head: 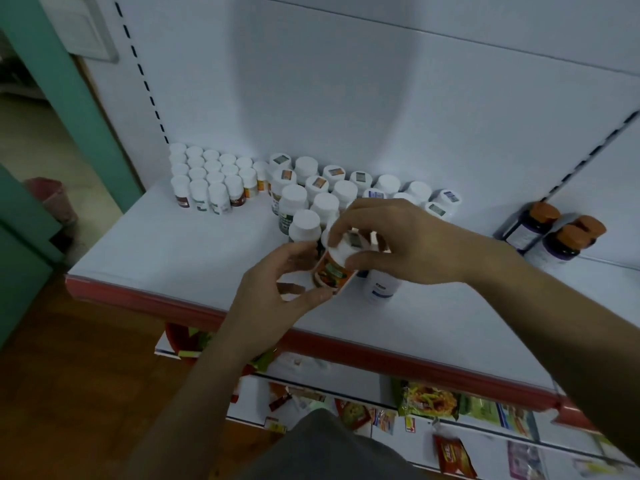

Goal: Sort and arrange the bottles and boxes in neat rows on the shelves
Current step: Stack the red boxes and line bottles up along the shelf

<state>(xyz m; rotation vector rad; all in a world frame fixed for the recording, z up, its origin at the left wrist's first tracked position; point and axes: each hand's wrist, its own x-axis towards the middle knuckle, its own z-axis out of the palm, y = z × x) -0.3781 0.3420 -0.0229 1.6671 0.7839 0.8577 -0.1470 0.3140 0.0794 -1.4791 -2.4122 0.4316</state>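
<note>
You are standing over a white shelf (166,258) with a red front strip (145,299). At its far left a block of small white-capped bottles (211,181) is sitting in tight rows against the back panel. Just to the right of it, larger white-capped bottles (311,192) are crowding together in looser diagonal rows, some with stickers on their lids.

In front of that group your left hand (277,289) is curling its thumb and fingers round the lower end of an orange-labelled bottle (334,268). You are holding this bottle tilted above the shelf, cap pointing up and right. Your right hand (391,244) is reaching in from the right and gripping the bottle's white cap with its fingertips.

Under your right hand a blue-labelled white bottle (381,287) is standing on the shelf. Far right, well apart, orange-capped purple bottles (561,233) are clustering by the upright. Below, snack packets (429,400) are lying on a lower shelf.
</note>
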